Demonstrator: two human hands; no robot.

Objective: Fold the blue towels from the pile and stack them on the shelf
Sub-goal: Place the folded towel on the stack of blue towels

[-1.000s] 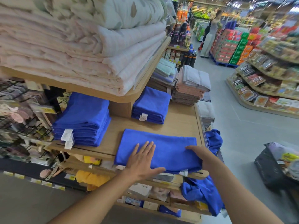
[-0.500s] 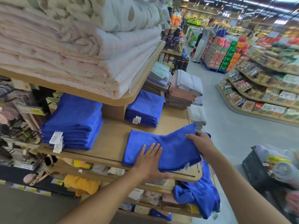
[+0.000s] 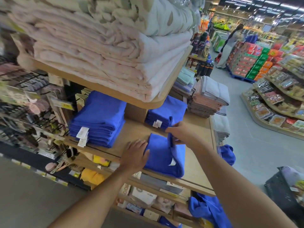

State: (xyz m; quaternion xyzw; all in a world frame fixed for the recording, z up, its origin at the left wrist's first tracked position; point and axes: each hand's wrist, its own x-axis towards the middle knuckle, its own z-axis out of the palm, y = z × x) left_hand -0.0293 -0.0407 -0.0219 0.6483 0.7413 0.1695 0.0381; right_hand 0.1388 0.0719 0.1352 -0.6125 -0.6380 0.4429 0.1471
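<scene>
Pinching the blue towel's (image 3: 162, 155) edge mid-frame, the right hand (image 3: 180, 133) is folding it over. Left hand (image 3: 135, 154) is lying flat, open, pinning it; pressing the crease probably comes next.

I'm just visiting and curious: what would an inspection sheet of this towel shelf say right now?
Surface: wooden shelf, partly bare.
Job's things: towel half folded on the shelf; two folded blue stacks, left stack and back stack; loose pile hanging below at the right.
Clutter: pale blankets on the shelf above.
Grippers: left hand flat on the towel's left edge; right hand pinching a raised flap.
Cables: nothing seen.
Surroundings: shop aisle, goods shelves, a distant person.
</scene>
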